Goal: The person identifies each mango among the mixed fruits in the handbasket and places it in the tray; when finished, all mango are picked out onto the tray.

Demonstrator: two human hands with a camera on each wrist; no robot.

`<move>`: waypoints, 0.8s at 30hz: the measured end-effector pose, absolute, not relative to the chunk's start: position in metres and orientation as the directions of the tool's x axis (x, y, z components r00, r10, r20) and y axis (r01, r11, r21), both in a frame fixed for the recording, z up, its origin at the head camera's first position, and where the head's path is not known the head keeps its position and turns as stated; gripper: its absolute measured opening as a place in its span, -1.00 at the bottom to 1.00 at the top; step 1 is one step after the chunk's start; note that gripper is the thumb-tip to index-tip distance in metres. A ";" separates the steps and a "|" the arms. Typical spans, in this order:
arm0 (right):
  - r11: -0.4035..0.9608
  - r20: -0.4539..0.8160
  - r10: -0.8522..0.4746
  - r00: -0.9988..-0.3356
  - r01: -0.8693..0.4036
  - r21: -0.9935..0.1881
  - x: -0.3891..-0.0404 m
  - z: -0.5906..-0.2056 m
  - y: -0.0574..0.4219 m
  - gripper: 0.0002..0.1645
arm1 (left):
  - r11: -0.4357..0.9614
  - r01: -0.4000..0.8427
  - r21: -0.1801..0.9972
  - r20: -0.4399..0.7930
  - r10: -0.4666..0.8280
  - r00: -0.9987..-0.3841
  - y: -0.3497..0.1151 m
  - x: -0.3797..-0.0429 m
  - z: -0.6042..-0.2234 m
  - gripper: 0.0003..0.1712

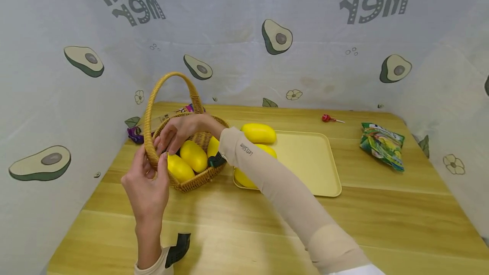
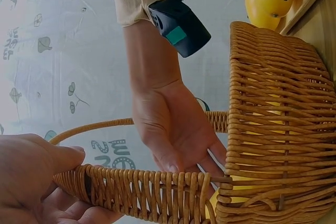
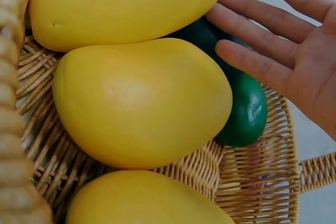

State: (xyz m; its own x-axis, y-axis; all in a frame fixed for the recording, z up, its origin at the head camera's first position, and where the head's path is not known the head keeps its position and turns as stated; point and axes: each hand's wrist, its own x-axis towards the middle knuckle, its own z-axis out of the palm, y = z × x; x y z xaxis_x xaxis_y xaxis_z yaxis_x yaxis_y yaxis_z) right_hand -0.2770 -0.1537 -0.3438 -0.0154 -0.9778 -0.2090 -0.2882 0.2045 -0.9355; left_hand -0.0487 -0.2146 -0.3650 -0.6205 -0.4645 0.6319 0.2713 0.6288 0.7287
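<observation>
In the head view a wicker basket point(image 1: 202, 180) stands on the left of the table with several yellow mangoes point(image 1: 193, 156) inside. My left hand point(image 1: 147, 188) holds the basket's arched handle point(image 1: 149, 118) low on its near left side, thumb and fingers on either side of it. My right hand point(image 1: 185, 128) reaches over the rim into the basket. The right wrist view shows this hand point(image 3: 294, 45) with fingers stretched, their tips close beside a mango point(image 3: 126, 6). Beneath the fingers lies a smooth green object point(image 3: 249, 111), partly hidden; its kind cannot be made out.
A cream tray point(image 1: 305, 160) stands right of the basket, with more mangoes point(image 1: 259, 133) at its left side, partly behind my right arm. Behind the basket lies a purple-ended packet point(image 1: 135, 135). A red lollipop point(image 1: 326, 118) and a green packet point(image 1: 382, 145) lie farther right.
</observation>
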 end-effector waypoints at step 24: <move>0.292 -0.302 -0.953 -0.037 -0.389 -0.874 -0.269 -0.343 -0.163 -0.21 | 0.614 0.281 0.737 0.624 -0.460 -0.631 -0.215 -0.049 -0.366 -0.60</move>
State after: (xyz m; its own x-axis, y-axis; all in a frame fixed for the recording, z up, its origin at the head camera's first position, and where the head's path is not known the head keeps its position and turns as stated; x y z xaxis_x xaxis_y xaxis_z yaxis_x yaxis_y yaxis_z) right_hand -0.2685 -0.1629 -0.3432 -0.0366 -0.9525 -0.3023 -0.3893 0.2921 -0.8736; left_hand -0.0489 -0.2151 -0.3659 -0.6314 -0.4602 0.6241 0.2811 0.6143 0.7373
